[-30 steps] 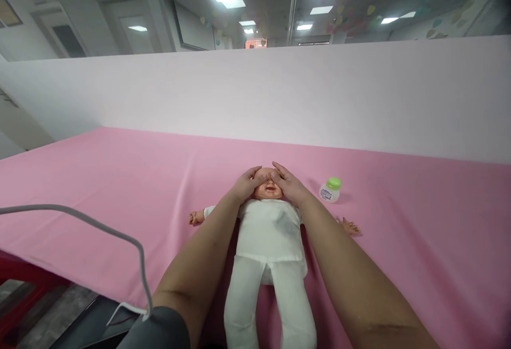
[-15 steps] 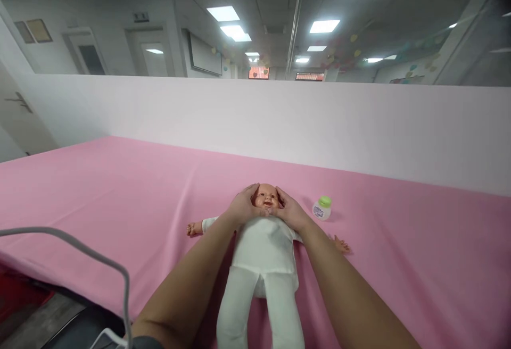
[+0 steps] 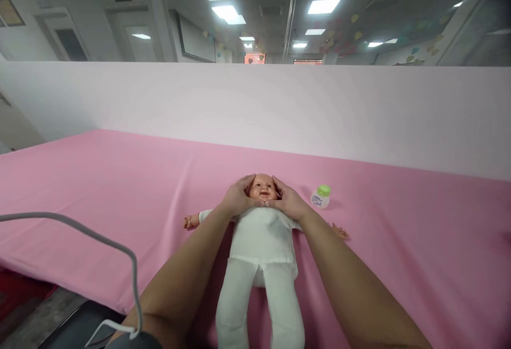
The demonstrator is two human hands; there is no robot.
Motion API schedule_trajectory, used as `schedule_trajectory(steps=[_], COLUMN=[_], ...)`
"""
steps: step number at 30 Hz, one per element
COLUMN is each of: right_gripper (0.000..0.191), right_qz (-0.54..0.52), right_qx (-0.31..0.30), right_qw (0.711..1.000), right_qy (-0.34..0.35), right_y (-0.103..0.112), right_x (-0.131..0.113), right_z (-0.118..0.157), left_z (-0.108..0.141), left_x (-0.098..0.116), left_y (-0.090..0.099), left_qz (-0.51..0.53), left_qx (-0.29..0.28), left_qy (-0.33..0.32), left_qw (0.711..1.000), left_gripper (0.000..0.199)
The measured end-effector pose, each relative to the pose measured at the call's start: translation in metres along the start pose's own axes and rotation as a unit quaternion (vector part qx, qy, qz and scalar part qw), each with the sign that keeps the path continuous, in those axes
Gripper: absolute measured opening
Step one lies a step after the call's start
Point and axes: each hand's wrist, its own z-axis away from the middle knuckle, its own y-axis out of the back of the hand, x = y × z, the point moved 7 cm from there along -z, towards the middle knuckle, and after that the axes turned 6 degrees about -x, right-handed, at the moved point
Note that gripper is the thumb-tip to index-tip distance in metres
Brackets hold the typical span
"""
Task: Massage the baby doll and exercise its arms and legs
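A baby doll (image 3: 261,234) in a white top and white trousers lies on its back, its head away from me and its arms spread. My left hand (image 3: 238,196) cups the left side of the doll's head, fingertips at the temple and thumb along the chin. On the opposite side my right hand (image 3: 290,200) mirrors it, its thumb meeting the other under the doll's mouth. The doll's face (image 3: 263,187) shows between both hands. Its ears and cheek edges are covered by my fingers.
A small clear bottle with a green cap (image 3: 321,197) stands right of the doll's head. A pink sheet (image 3: 120,189) covers the table, with a white wall (image 3: 255,109) and glass behind. A grey cable (image 3: 91,250) loops at the lower left.
My thumbs have slid outward and lower along the doll's chin, both hands still around its head. The view has shifted slightly, so the doll and bottle appear a little higher.
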Motion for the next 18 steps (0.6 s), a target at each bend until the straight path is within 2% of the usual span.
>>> schedule_trajectory(steps=[8, 14, 18], right_gripper=[0.114, 0.103, 0.096], right_qz=[-0.016, -0.049, -0.053], right_qx=[-0.03, -0.056, -0.062], right_qw=[0.999, 0.997, 0.997], right_qy=[0.006, 0.003, 0.009], right_y=[0.007, 0.008, 0.007], right_x=[0.007, 0.004, 0.0], right_z=[-0.003, -0.002, 0.0], left_z=[0.0, -0.001, -0.002], left_x=[-0.002, -0.018, -0.026], left_y=[0.004, 0.002, 0.001], left_qz=[0.029, 0.156, 0.208], left_qx=[-0.026, -0.08, -0.094], left_qy=[-0.005, 0.01, 0.005], left_qw=[0.999, 0.985, 0.974], left_gripper=[0.107, 0.103, 0.099])
